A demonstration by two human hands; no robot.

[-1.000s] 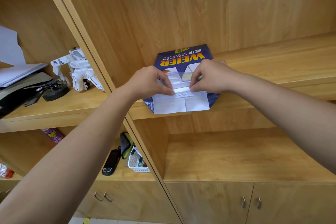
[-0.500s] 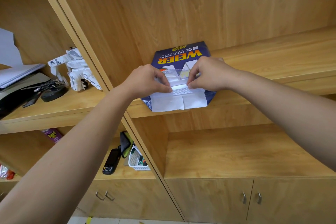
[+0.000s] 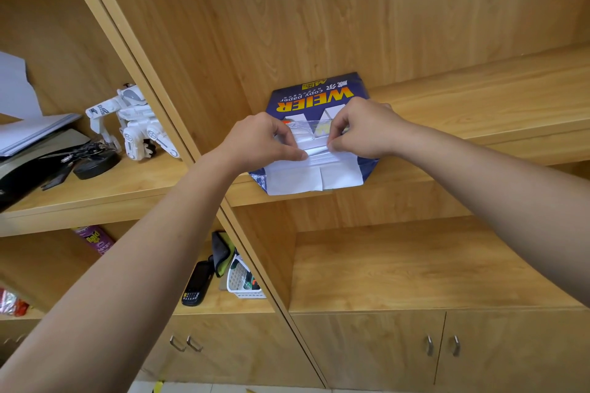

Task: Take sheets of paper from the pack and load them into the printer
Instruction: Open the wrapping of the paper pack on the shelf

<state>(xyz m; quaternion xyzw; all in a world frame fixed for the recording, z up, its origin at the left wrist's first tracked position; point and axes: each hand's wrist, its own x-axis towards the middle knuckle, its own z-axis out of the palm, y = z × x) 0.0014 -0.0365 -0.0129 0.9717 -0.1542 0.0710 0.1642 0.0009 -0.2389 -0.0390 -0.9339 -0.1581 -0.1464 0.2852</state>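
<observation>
A blue pack of copy paper lies flat on the middle wooden shelf, its opened white end flap hanging over the shelf's front edge. The white sheet edges show in the opening. My left hand rests on the pack's left side, thumb and fingers pinched at the sheet edges. My right hand sits on the right side, fingertips pinching the top of the stack at the opening. No printer is in sight.
The left shelf bay holds a white toy robot, a black round object and stacked papers. Below are a spray can, a black handheld device and a white basket. Cabinet doors with handles run along the bottom.
Both hands stay at the pack's open end, with only small finger shifts on the sheet edges. The camera view drifted slightly.
</observation>
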